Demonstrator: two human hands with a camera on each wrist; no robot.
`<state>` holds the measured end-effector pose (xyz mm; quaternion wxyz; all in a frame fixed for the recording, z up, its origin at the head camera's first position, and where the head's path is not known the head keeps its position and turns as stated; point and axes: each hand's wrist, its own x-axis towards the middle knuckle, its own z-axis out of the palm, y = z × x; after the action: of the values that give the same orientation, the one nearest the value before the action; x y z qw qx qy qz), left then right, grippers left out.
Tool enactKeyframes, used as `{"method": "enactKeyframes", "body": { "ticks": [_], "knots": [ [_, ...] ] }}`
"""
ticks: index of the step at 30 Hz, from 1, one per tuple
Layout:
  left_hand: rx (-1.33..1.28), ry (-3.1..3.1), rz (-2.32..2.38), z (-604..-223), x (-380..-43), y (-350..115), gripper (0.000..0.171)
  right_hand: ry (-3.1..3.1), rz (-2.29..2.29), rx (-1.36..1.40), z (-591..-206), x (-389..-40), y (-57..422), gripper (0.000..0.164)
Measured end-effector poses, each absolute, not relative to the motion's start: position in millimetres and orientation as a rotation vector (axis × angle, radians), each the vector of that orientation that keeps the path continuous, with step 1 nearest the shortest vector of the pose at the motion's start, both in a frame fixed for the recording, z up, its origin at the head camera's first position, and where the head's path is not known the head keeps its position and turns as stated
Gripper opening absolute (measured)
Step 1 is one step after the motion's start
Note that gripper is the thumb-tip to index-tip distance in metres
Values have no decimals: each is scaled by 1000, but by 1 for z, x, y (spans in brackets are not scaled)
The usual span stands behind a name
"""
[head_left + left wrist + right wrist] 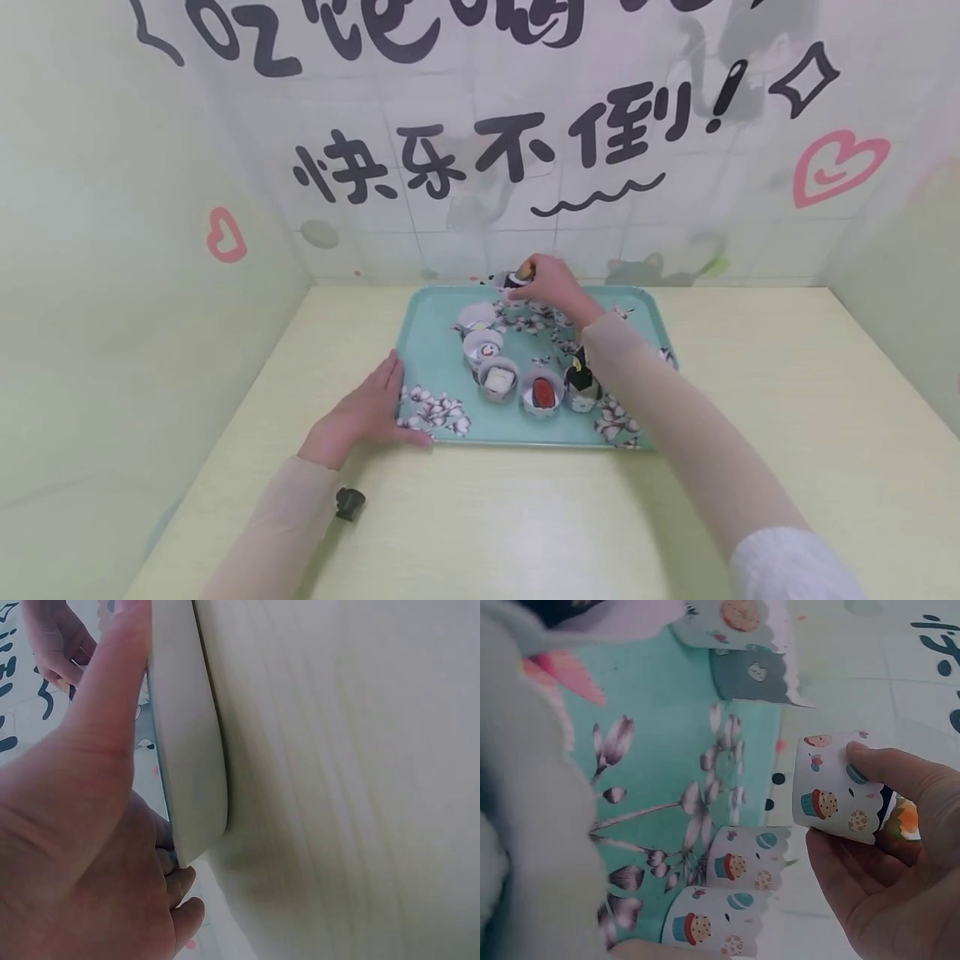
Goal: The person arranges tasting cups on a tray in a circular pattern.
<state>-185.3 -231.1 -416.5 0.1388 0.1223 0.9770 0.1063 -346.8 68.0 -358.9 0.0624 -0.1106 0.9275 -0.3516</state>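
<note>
My right hand [555, 287] pinches a paper baking cup [825, 776] printed with cupcakes, over the tray's far edge. Thumb and fingers press the cup from opposite sides; its filling, partly hidden by the hand, shows dark, white and orange. On the near left corner of the turquoise, flower-patterned tray [431, 333] rests my left hand [360, 412], fingers extended along the left side and thumb on the front rim. Several more cups stand on the tray in a curve, one with a white block [498, 381], one with a red piece [543, 392], another with a dark piece [580, 379].
A small black object [349, 503] lies on the pale wooden table [480, 525], beside the left sleeve. Behind the tray rises a wall [465, 250] with large black lettering and pink hearts. The right forearm crosses over the tray's right part, hiding some of it.
</note>
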Motion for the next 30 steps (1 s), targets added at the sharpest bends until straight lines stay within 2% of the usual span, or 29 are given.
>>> {"method": "enactKeyframes", "body": {
  "ticks": [6,16,23,30],
  "knots": [
    [359,2822,300,-419,-185,-230,148,2821,-997,-363,-365,-346,62,41],
    [380,2819,296,-419,-185,-230,146,2825,-729,-371,-373,-346,61,43],
    [379,2811,289,-420,-187,-229,147,2743,-815,-409,-367,-345,71,68],
    [375,2800,267,-412,-190,-232,146,2701,-894,-499,-333,-341,94,74]
  ]
}}
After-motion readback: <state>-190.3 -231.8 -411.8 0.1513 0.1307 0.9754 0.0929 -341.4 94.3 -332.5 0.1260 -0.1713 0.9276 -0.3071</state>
